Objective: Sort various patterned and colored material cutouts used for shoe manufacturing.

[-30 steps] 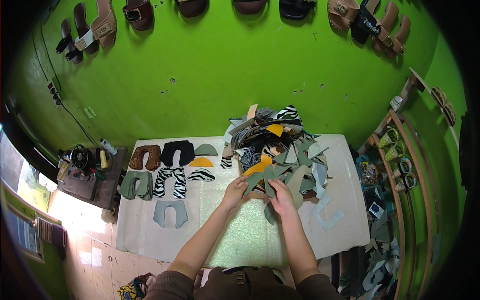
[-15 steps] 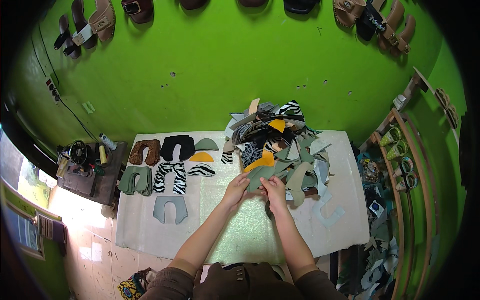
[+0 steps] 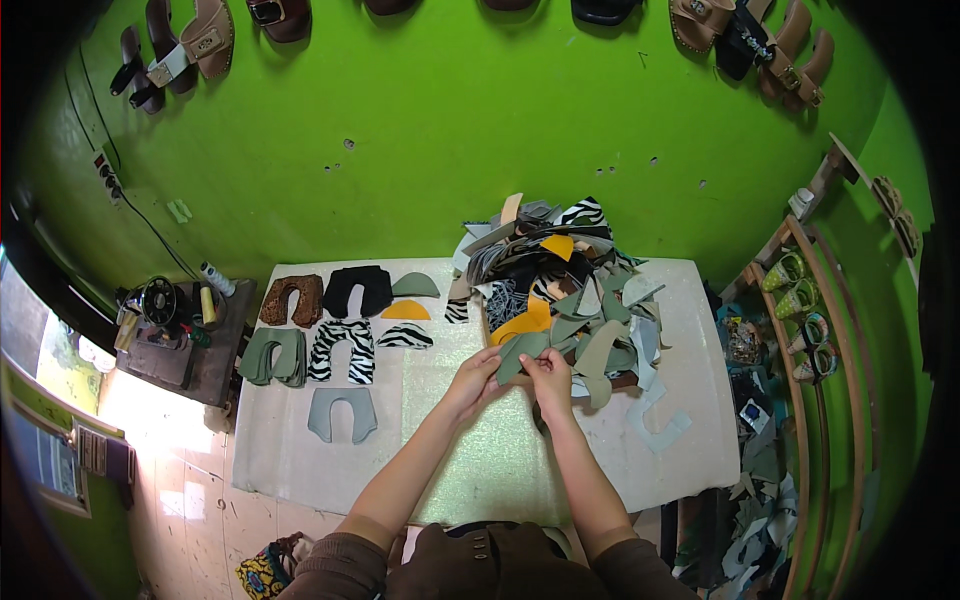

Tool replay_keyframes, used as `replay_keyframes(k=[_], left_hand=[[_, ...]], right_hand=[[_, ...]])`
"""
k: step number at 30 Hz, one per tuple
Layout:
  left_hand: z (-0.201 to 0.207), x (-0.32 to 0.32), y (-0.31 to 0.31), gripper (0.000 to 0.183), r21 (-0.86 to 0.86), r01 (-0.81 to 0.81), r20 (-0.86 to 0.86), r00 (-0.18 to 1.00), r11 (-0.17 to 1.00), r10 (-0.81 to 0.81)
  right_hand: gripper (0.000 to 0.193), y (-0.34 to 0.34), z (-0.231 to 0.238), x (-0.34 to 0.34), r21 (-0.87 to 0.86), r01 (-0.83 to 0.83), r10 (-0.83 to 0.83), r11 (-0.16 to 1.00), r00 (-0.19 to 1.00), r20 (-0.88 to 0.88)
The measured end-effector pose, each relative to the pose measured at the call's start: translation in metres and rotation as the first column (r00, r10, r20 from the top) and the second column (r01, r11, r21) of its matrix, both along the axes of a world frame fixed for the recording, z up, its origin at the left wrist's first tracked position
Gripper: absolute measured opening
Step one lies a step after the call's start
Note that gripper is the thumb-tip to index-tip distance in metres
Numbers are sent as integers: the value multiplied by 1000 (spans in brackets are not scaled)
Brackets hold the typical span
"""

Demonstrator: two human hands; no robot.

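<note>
Between my two hands, at the front of a heap of scraps [image 3: 600, 335], is an olive-green leather piece [image 3: 520, 352]. My left hand [image 3: 476, 380] grips its left side, and my right hand [image 3: 549, 382] pinches its right side. To the left lie sorted cut pieces: a brown spotted stack [image 3: 291, 300], a black stack [image 3: 357, 290], an olive stack [image 3: 272, 358], a zebra-print stack [image 3: 342, 352] and a grey U-shaped piece [image 3: 340, 415]. Beside them are half-round pieces in olive [image 3: 415, 286], yellow [image 3: 405, 311] and zebra print [image 3: 406, 336].
A pale cloth covers the table [image 3: 330, 475]. A sewing machine [image 3: 160, 305] stands on a dark bench at left. Sandals [image 3: 208, 40] hang on the green wall; a wooden rack [image 3: 835, 420] with more footwear is at right, above scraps [image 3: 765, 520] on the floor.
The olive piece has tilted and shifted slightly between my fingers. Both hands stay at nearly the same spot, and the sorted pieces have not moved.
</note>
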State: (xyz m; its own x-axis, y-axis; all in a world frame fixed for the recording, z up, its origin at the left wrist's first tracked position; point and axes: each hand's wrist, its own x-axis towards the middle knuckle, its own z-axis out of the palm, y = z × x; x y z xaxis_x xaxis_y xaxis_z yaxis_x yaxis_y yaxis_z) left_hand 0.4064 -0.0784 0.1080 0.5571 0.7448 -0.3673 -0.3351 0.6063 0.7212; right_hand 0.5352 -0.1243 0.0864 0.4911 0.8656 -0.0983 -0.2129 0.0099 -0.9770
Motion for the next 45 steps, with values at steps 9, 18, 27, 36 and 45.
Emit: replay_keyframes(k=[9,18,27,36,45], left_hand=[[-1,0,-5,29,25,45,89,995,999,-47],[-3,1,-5,30,42,80,176,981,996,-86],[-9,-4,-3,32,268,114,-142,987,957,-78],[-6,-21,5,25,26,42,9,999,999,-43],[-11,-44,-9,22,69,-1,-104,995,998,8]], right_hand=[[12,-5,13,-3,-119,-8,-10,993,989,-150],[13,-4,6,-1,-140,2,-24,990,988,-152],[21,-4,21,-6,3,60,-60,998,998,-35],[17,-14,27,16,29,-297,282,954,865,-416],[19,-39,13,20,-80,-472,427,878,848,-315]])
